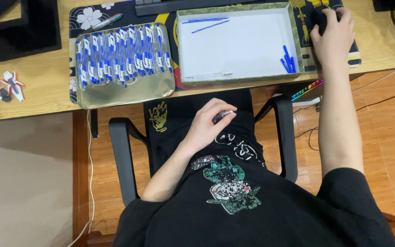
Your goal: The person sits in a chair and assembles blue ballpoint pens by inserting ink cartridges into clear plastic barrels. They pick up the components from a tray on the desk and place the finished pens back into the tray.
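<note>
1. Left hand in lap, below the desk's front edge, fingers curled and pinched on a small pen part, dark with a pale tip; too small to tell more.
2. Right hand up on the desk near its right end, palm down, closed loosely over a dark mouse, mostly hidden under the fingers.
3. Gold tray at desk front edge, left of centre, lower rim overhanging slightly; packed with rows of blue-and-white pens.
4. White box with green rim just beside tray on its right, also at the front edge, touching or nearly touching the right hand.
5. Inside box: few blue refills at right wall, few more at back-left corner.
6. Patterned desk mat under tray and box.
7. Single pen on mat behind tray.
8. Small red-white toy figures at desk's left edge.
9. Black chair armrests flank the lap.
</note>
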